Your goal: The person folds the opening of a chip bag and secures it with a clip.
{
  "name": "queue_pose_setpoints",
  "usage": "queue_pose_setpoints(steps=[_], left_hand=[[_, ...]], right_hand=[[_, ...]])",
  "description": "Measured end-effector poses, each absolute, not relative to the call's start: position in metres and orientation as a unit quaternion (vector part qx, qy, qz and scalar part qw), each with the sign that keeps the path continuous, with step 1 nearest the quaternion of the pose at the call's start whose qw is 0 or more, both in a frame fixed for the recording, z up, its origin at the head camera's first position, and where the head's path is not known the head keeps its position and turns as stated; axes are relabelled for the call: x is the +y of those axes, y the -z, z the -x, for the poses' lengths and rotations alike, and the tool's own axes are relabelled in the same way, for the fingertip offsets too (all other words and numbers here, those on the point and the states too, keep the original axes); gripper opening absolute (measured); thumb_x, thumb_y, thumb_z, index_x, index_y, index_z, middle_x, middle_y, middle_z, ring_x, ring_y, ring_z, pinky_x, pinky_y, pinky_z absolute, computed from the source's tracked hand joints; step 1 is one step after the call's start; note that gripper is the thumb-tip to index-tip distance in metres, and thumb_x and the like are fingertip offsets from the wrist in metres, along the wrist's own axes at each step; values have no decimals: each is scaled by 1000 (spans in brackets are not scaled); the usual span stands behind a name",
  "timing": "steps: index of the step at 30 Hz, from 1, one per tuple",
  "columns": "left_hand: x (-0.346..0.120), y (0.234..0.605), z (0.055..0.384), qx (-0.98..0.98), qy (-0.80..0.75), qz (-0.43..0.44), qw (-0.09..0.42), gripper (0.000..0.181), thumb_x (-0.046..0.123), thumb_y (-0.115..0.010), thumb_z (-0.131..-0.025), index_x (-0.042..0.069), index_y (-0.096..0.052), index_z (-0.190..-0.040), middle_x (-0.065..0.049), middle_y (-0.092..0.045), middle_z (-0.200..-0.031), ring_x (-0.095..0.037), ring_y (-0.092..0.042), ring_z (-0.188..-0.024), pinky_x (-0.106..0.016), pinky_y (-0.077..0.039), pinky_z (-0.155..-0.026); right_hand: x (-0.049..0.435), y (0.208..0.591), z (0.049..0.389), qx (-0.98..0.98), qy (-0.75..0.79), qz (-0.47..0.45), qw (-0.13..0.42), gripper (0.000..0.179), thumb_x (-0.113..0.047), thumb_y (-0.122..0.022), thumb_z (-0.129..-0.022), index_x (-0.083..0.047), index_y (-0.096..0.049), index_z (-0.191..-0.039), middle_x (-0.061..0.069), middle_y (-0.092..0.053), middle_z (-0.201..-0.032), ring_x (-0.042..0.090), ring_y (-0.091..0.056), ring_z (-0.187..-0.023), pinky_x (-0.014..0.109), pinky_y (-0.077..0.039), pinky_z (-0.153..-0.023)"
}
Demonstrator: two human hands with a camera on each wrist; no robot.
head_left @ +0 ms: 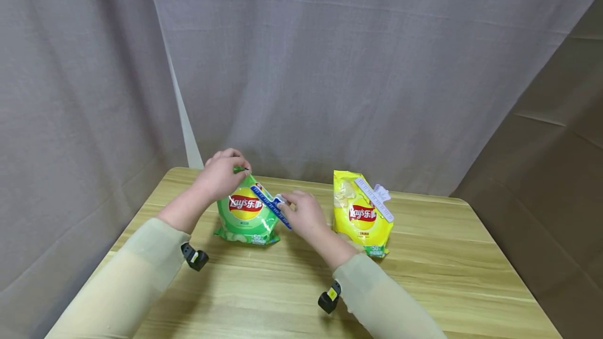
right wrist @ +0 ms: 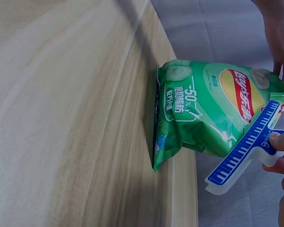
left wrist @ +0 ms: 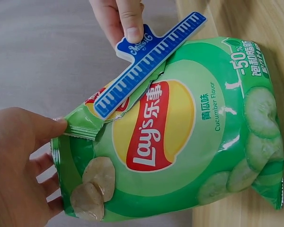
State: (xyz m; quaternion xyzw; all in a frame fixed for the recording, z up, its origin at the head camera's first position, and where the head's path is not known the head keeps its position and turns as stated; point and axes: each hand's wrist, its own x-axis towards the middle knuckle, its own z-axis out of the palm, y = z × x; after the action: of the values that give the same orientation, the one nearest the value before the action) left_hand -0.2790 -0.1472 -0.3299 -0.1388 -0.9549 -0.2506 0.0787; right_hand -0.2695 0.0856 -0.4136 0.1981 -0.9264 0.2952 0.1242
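Observation:
A green bag of cucumber-flavor Lay's chips [head_left: 247, 224] stands upright on the table, its top corner folded over. My left hand [head_left: 222, 174] pinches the top edge of that bag, thumb on the folded flap in the left wrist view. My right hand [head_left: 303, 215] pinches the handle of a blue clip with a piano-key pattern [left wrist: 149, 64], marked "Music". The clip lies slantwise along the folded corner; its lower end sticks out past the bag in the right wrist view [right wrist: 227, 172]. Whether its jaws grip the fold, I cannot tell.
A yellow Lay's bag [head_left: 346, 213] stands to the right, with a pale lavender clip [head_left: 374, 200] set slantwise across its folded top corner. Both bags are on a wooden table [head_left: 282, 286]. A grey curtain [head_left: 330, 93] hangs behind the table's back edge.

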Motion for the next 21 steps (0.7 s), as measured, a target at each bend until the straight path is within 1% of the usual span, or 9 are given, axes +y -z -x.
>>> queue_pose_setpoints(steps=[5, 8, 11, 15, 19, 21], left_hand=[[-148, 330, 278, -956, 250, 138, 73, 22, 27, -58, -100, 16, -72, -112, -9, -51, -136, -34, -40, -129, -54, -26, -110], [-149, 330, 277, -956, 247, 141, 75, 21, 27, -58, -100, 16, -73, -111, -9, -51, -136, -34, -41, -128, -54, -26, -110], [-149, 330, 277, -956, 244, 141, 78, 21, 28, -58, -100, 17, -73, -110, -9, -51, -135, -34, -41, -128, -54, -26, -110], [-149, 329, 277, -957, 238, 144, 78, 21, 27, -58, -100, 16, -73, -111, -9, -52, -135, -34, -41, -129, -54, -26, -110], [-148, 328, 276, -960, 226, 148, 78, 21, 27, -58, -100, 16, -73, -112, -9, -52, -134, -34, -41, -128, -55, -27, -109], [-148, 327, 277, -961, 221, 148, 77, 21, 27, -59, -100, 17, -73, -112, -8, -53, -134, -33, -42, -128, -55, -27, -109]], right_hand=[[81, 412, 270, -926, -303, -193, 118, 33, -29, -69, -94, -12, -71, -122, 2, -70, -108, 20, -62, -99, 39, -51, -87], [79, 410, 269, -924, -306, -195, 119, 33, -28, -69, -94, -11, -70, -123, 3, -70, -112, 21, -63, -102, 40, -51, -89], [77, 408, 268, -922, -309, -198, 122, 33, -29, -68, -95, -11, -70, -123, 2, -70, -111, 20, -63, -101, 40, -51, -90], [74, 406, 269, -917, -315, -206, 129, 33, -28, -68, -95, -10, -70, -123, 1, -70, -102, 22, -63, -96, 38, -51, -86], [72, 404, 269, -914, -318, -211, 136, 33, -27, -68, -95, -9, -70, -122, 2, -70, -103, 23, -64, -96, 39, -51, -86], [70, 402, 269, -915, -316, -210, 136, 33, -28, -67, -95, -9, -70, -123, 2, -70, -105, 22, -64, -98, 39, -51, -89]])
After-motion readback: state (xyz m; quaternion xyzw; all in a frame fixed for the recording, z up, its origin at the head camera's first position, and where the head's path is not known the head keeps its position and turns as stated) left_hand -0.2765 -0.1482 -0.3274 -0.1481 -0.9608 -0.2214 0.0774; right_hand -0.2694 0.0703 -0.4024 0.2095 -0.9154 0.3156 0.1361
